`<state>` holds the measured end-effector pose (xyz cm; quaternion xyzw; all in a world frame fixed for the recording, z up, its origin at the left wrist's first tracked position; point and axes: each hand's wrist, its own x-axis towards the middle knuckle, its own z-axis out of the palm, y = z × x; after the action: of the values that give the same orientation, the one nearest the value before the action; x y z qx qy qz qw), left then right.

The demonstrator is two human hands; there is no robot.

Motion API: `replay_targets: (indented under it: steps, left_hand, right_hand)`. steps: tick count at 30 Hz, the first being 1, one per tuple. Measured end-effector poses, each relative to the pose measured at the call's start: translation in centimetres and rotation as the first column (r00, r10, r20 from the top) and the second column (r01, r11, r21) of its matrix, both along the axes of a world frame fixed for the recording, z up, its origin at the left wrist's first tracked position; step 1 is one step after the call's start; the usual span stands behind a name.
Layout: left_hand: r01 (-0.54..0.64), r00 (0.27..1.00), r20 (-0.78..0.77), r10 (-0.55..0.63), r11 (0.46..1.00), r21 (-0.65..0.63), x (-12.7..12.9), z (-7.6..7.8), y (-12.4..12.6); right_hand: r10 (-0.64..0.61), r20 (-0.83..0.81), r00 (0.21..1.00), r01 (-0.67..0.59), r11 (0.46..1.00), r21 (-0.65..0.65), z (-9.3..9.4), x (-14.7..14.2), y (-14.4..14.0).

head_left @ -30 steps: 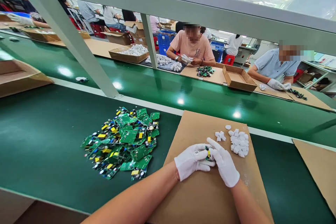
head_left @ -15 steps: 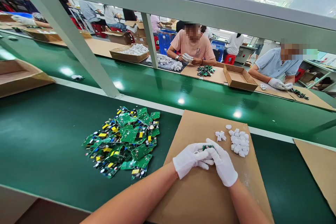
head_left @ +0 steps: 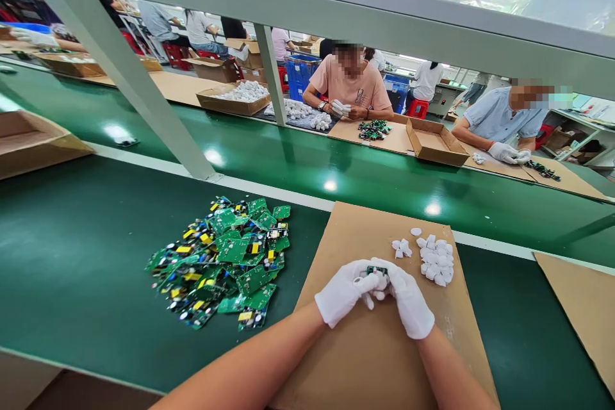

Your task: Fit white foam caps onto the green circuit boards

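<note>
Two bare forearms reach in from the bottom edge and meet over a brown cardboard sheet point(head_left: 365, 359) that lies on the green work surface point(head_left: 72, 269). Both hands wear white gloves. The left hand point(head_left: 342, 291) and the right hand point(head_left: 408, 301) are pressed together at the fingertips, fingers curled tight around a small green circuit board point(head_left: 376, 270), of which only a sliver shows between the thumbs; a white piece seems to sit with it in the grip, though the gloves make it hard to tell apart. The board is held just above the cardboard, near the middle of the sheet.

Just beyond the right hand, on the same cardboard, lies a loose heap of small white plastic caps point(head_left: 436, 259), with a few strays point(head_left: 401, 247) a little to its left. To the left of the cardboard, directly on the green surface, spreads a pile of green circuit boards point(head_left: 223, 262) with yellow and black components. A second cardboard sheet point(head_left: 581, 307) lies at the right edge.

Farther off, a grey frame post point(head_left: 144, 96) slants up from the table, and behind it runs a glossy green conveyor belt point(head_left: 336, 166). On its far side sit two other people, one in a pink shirt point(head_left: 353, 86) and one in a light blue shirt point(head_left: 500, 118), both wearing white gloves, with an open cardboard box point(head_left: 435, 144) between them.
</note>
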<state>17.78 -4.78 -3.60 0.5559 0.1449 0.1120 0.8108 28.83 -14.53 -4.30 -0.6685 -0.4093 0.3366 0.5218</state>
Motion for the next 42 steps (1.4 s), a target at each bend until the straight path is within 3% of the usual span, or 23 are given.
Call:
replay_targets:
  steps: [7, 12, 18, 21, 27, 33, 38, 42]
  left_hand:
    - [-0.073, 0.996, -0.044, 0.072, 0.997, -0.021, 0.3, -1.0, 0.2]
    - [-0.044, 0.998, -0.051, 0.04, 0.996, -0.074, 0.3, -0.8, 0.3]
    - [0.07, 0.998, 0.01, -0.07, 0.95, -0.305, 0.1, -0.1, 0.7]
    - [0.083, 0.997, 0.019, -0.081, 0.954, -0.289, 0.1, -0.1, 0.7]
    - [0.053, 0.998, -0.024, -0.061, 0.966, -0.255, 0.2, -0.2, 0.4]
    - [0.082, 0.996, 0.001, -0.085, 0.948, -0.306, 0.0, 0.0, 0.4]
    - [0.047, 0.998, -0.035, -0.056, 0.975, -0.215, 0.2, -0.7, 0.5]
    - [-0.009, 0.998, -0.058, -0.002, 0.984, -0.18, 0.4, -0.9, 0.3]
  right_hand:
    - [-0.004, 0.083, 0.997, 0.003, 1.0, 0.008, -0.8, -0.1, 0.2]
    - [0.005, 0.079, 0.997, -0.003, 1.0, -0.02, -0.6, 0.0, 0.2]
    - [0.016, 0.028, 0.999, -0.016, 1.0, 0.019, -0.6, 0.5, -0.1]
    - [0.045, 0.035, 0.998, -0.045, 0.999, 0.017, -0.6, 0.4, -0.2]
    - [-0.016, 0.165, 0.986, 0.024, 0.998, -0.049, -0.4, -0.1, 0.0]
    - [0.063, -0.186, 0.981, -0.061, 0.998, 0.021, -0.9, 0.7, -0.2]
    - [-0.031, -0.006, 1.0, 0.031, 0.999, 0.029, -0.8, 0.1, 0.2]
    - [0.025, -0.034, 0.999, -0.024, 0.999, 0.039, -0.7, -0.3, 0.3]
